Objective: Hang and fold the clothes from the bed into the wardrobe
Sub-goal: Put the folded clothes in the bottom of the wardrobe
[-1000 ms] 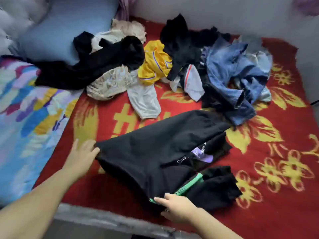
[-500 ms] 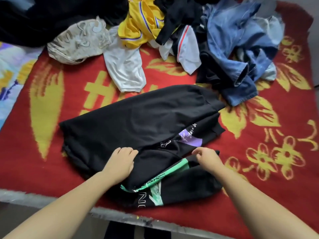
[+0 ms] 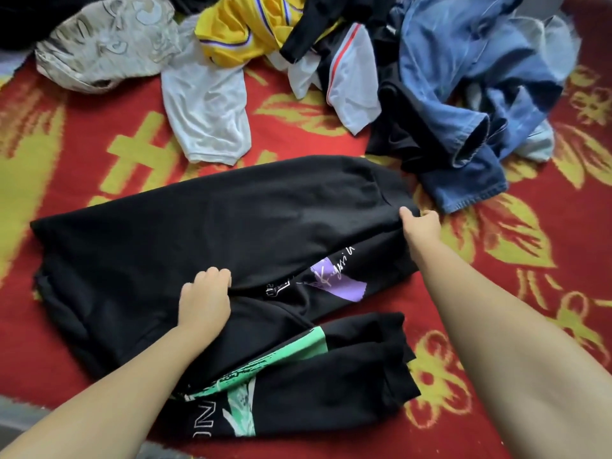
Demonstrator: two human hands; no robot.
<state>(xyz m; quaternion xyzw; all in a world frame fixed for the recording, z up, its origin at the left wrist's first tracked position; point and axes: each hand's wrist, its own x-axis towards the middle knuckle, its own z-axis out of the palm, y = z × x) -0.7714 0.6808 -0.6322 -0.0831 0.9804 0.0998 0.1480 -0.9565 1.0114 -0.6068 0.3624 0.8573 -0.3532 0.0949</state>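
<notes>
Hands have parted since half a second ago: the left hand (image 3: 204, 301) stays curled on the middle of the black garment (image 3: 205, 226) spread on the red and yellow blanket (image 3: 546, 293), while the right hand (image 3: 421, 225) has gone from that garment's near fold to its far right corner, which it now grips. On the garment's near part white letters "NO" sit by a green print, and cursive script I cannot read crosses one purple patch; beyond the garment lie one white top (image 3: 208, 111), one yellow jersey (image 3: 238, 24) and blue jeans (image 3: 463, 77).
</notes>
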